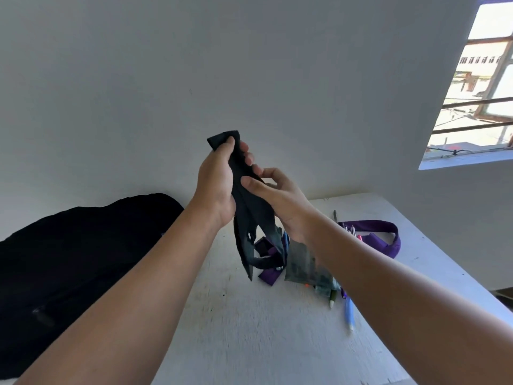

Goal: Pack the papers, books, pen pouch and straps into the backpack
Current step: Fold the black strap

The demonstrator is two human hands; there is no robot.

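Observation:
A black strap (251,218) hangs folded above the white table (249,329). My left hand (216,187) grips its upper end, which sticks out above my fingers. My right hand (277,198) pinches the strap just below with thumb and fingers. The loose ends dangle down to the table. A black backpack (77,254) lies at the left of the table. A purple strap (383,237) lies at the right, with another purple piece (269,276) under the dangling ends. A grey see-through pen pouch (302,265) lies beneath my right forearm, with several pens (348,309) beside it.
A white wall stands just behind the table. A barred window (477,93) is at the upper right. The table's right edge runs diagonally past the purple strap.

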